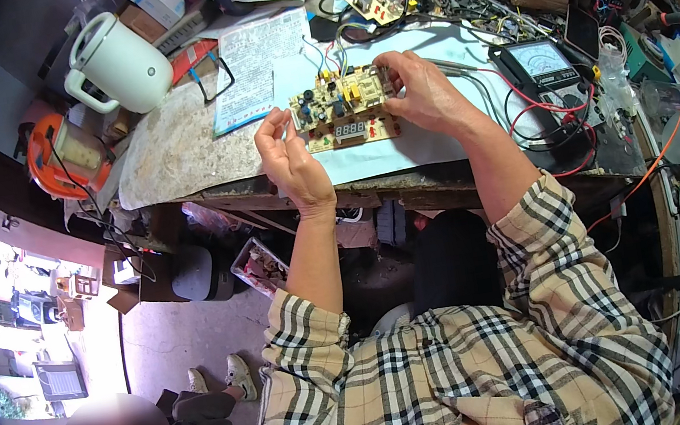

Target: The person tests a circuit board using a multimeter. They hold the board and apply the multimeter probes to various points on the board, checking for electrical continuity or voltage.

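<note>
Above the workbench, a populated circuit board (331, 108) is held by its side edges between my two hands. My left hand (295, 162) is closed with its fingertips at the board's left edge. The thumb and fingers of my right hand (425, 92) pinch its right edge. Yellow, black and blue components cover the upper face, and thin coloured wires (331, 54) rise from the far side. Along the near side lies a narrow board with a digital display (351, 130); whether it is joined to the larger one I cannot tell. White paper (426, 142) lies beneath.
An analog multimeter (542, 63) with red and black leads stands to the right. Another circuit board (374, 1) lies farther back. A printed sheet (257, 66), glasses (213, 77) and a white kettle-like appliance (121, 69) are on the left. Another person (211, 408) is at lower left.
</note>
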Action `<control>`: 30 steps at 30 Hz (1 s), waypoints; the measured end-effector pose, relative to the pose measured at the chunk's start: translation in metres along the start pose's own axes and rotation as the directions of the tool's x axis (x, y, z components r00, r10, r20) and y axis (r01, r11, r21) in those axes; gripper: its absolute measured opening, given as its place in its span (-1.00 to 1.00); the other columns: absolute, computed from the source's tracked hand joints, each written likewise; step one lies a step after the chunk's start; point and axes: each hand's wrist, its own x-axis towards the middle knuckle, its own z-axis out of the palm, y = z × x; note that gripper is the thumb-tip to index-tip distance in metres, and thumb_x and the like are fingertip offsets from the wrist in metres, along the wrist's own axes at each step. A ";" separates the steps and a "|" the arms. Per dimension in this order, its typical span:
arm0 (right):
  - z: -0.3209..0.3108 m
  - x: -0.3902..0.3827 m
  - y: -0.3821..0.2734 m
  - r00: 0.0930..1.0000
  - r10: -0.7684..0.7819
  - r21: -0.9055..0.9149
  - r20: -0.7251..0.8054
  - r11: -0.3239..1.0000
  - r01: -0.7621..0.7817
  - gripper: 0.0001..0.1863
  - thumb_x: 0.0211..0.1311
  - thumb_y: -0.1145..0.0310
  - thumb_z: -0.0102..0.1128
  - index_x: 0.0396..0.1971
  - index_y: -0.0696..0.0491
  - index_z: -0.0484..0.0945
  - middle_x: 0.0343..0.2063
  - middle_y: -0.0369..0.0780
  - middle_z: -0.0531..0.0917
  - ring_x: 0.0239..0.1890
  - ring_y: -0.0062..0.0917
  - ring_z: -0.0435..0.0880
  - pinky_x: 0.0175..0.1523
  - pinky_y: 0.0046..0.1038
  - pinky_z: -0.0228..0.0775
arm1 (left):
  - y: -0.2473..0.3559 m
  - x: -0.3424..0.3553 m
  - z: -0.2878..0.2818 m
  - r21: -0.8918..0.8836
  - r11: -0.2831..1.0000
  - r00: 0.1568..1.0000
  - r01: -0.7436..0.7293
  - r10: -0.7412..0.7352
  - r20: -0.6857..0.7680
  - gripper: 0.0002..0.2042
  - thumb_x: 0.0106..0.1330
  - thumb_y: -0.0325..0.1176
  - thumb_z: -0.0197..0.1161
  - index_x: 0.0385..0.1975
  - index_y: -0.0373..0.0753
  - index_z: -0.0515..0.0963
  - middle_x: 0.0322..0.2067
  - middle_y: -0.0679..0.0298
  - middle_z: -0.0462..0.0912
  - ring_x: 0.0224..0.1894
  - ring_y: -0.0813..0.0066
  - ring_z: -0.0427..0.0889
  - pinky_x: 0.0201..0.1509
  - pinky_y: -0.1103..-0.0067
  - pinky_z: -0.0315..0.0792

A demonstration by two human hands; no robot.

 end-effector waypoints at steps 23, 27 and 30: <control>0.001 -0.001 -0.003 0.997 -0.051 -0.021 -0.052 0.999 0.050 -0.46 -0.08 0.60 0.31 -0.01 0.11 0.39 -0.17 -0.09 0.54 -0.14 -0.28 0.59 0.03 -0.30 0.45 | -0.003 0.002 -0.002 0.070 0.998 0.999 0.001 -0.004 0.050 -0.68 0.18 -0.66 -0.10 -0.04 -0.45 0.37 0.11 0.00 0.36 0.18 0.25 0.41 0.36 0.25 0.26; 0.001 -0.001 -0.003 0.999 -0.033 -0.044 -0.031 0.999 0.032 -0.46 -0.05 0.59 0.29 0.02 0.11 0.39 -0.15 -0.09 0.53 -0.13 -0.27 0.59 0.05 -0.30 0.45 | 0.000 0.002 0.000 0.148 0.989 0.999 -0.011 0.003 0.054 -0.71 0.16 -0.66 -0.09 -0.12 -0.43 0.44 0.09 0.00 0.37 0.16 0.25 0.43 0.33 0.28 0.29; 0.001 -0.002 -0.002 1.000 -0.021 -0.047 -0.021 0.999 0.020 -0.46 -0.05 0.59 0.30 0.03 0.12 0.39 -0.14 -0.08 0.53 -0.13 -0.27 0.59 0.05 -0.31 0.46 | -0.003 0.002 -0.001 0.179 0.984 0.998 -0.014 0.004 0.058 -0.73 0.16 -0.66 -0.09 -0.16 -0.41 0.47 0.09 0.00 0.37 0.15 0.25 0.44 0.31 0.30 0.31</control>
